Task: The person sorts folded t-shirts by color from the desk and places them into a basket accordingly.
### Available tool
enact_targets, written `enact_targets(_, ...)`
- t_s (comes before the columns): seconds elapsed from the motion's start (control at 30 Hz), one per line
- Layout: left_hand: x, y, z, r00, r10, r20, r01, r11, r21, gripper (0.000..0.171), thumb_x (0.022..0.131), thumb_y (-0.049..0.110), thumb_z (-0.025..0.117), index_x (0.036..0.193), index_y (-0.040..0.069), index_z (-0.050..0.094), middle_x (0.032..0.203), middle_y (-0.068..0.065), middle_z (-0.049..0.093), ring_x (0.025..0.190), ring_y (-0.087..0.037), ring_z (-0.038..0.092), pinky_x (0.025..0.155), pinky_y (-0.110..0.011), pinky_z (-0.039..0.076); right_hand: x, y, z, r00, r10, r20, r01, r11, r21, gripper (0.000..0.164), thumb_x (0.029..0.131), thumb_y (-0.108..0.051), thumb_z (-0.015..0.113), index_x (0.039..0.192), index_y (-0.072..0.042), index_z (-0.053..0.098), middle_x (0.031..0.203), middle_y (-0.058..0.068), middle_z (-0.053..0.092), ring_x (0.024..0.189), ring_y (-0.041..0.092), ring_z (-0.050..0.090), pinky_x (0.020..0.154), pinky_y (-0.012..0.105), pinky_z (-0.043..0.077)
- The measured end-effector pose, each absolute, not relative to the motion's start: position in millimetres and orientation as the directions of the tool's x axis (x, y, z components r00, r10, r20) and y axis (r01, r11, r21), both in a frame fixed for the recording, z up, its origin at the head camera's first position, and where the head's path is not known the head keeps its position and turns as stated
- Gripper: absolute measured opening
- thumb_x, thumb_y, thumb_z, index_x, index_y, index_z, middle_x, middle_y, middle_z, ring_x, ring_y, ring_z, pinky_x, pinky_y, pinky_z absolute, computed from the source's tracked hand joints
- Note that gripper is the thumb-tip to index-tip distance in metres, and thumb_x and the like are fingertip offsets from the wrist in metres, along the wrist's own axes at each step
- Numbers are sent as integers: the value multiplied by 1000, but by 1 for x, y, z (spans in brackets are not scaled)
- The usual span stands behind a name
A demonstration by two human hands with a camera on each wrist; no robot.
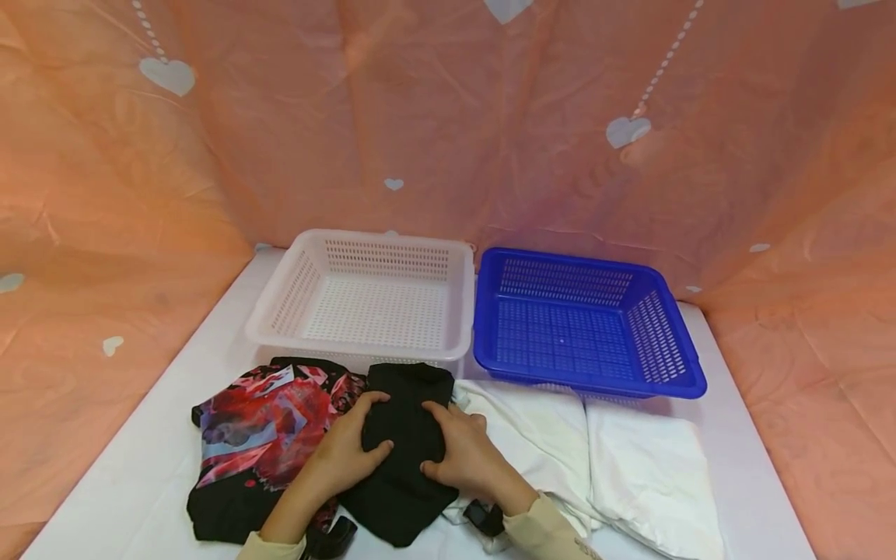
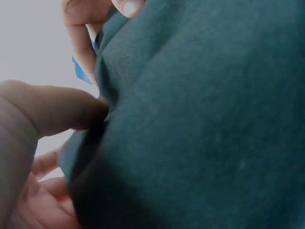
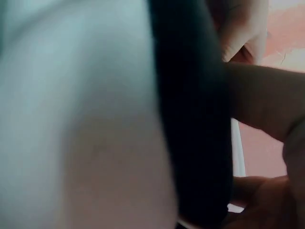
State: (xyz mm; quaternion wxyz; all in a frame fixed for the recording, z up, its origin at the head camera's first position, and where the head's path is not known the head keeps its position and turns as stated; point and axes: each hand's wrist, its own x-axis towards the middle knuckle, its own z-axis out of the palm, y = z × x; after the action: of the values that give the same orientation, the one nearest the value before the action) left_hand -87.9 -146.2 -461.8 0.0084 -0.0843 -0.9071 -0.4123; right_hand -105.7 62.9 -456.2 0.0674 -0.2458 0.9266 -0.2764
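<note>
A folded black garment point(image 1: 406, 435) lies between two other clothes at the front of the table; its exact kind does not show. From its left side my left hand point(image 1: 348, 451) grips it, and my right hand point(image 1: 467, 451) holds the opposite side. The left wrist view has the thumb point(image 2: 71, 107) pressed on the edge of the dark cloth point(image 2: 200, 114), with fingers behind it. Dark cloth point(image 3: 198, 114) also sits between the right thumb and fingers in the right wrist view, where pale cloth point(image 3: 81, 119) blurs the foreground.
Left of the hands is a black garment with a red print point(image 1: 273, 428). Two white clothes, a nearer one point(image 1: 532, 435) and a folded one point(image 1: 651, 474), lie to the right. Behind stand a white basket point(image 1: 458, 311) and a blue basket point(image 1: 595, 381), against an orange curtain point(image 1: 448, 117).
</note>
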Motion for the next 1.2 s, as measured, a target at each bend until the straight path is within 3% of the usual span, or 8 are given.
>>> enact_targets(0.13, -87, -147, -463, -987, 107, 117, 157, 561, 813, 55, 75, 2, 76, 124, 16, 53, 86, -1, 55, 73, -8, 52, 66, -26, 45, -103, 67, -454, -855, -516, 44, -433, 664, -609, 85, 70, -22, 79, 145, -9, 41, 132, 13, 56, 114, 29, 58, 92, 43, 34)
enact_targets(0.33, -80, -149, -459, -961, 97, 258, 276, 354, 894, 50, 77, -6, 72, 121, 9, 53, 88, -3, 59, 73, -2, 53, 65, -22, 47, -97, 75, -442, -836, -524, 166, -459, 500, -734, 87, 72, -13, 78, 148, -16, 37, 135, 8, 53, 117, 22, 55, 97, 43, 46)
enact_targets(0.43, -77, -148, -452, -946, 98, 310, 325, 287, 901, 50, 78, -8, 70, 121, 8, 52, 89, -5, 57, 76, -2, 54, 66, -21, 49, -95, 77, -438, -820, -510, 258, -499, 419, -759, 87, 69, -9, 79, 146, -19, 39, 134, 6, 53, 117, 18, 55, 96, 39, 48)
enact_targets(0.63, -74, -148, -435, -891, 120, 438, 451, 129, 883, 50, 77, -19, 63, 122, -2, 48, 102, -11, 60, 93, -5, 61, 76, -20, 53, -93, 81, -423, -764, -504, 402, -590, 295, -751, 80, 67, -4, 79, 139, -19, 46, 120, 3, 54, 101, 13, 56, 85, 28, 51)
enact_targets(0.8, -77, -149, -418, -835, 125, 536, 542, 20, 840, 50, 76, -24, 59, 122, -8, 45, 107, -5, 62, 97, -8, 63, 78, -20, 54, -93, 85, -405, -730, -497, 469, -642, 265, -719, 76, 71, -2, 78, 138, -18, 47, 125, 6, 53, 108, 16, 55, 87, 29, 52)
enact_targets(0.93, -83, -148, -400, -811, 121, 572, 579, 31, 814, 51, 76, -24, 60, 122, -9, 45, 106, -3, 63, 96, -8, 65, 77, -20, 55, -98, 88, -388, -713, -478, 513, -679, 290, -675, 72, 73, -1, 77, 137, -18, 48, 123, 7, 52, 106, 16, 55, 85, 29, 52)
enact_targets(1.2, -105, -148, -366, -795, 74, 602, 604, 185, 775, 51, 78, -16, 65, 125, -1, 51, 100, -13, 63, 89, -8, 65, 73, -19, 54, -118, 84, -355, -668, -385, 637, -745, 342, -573, 66, 72, 6, 75, 131, -14, 54, 107, 8, 54, 90, 15, 54, 76, 29, 50)
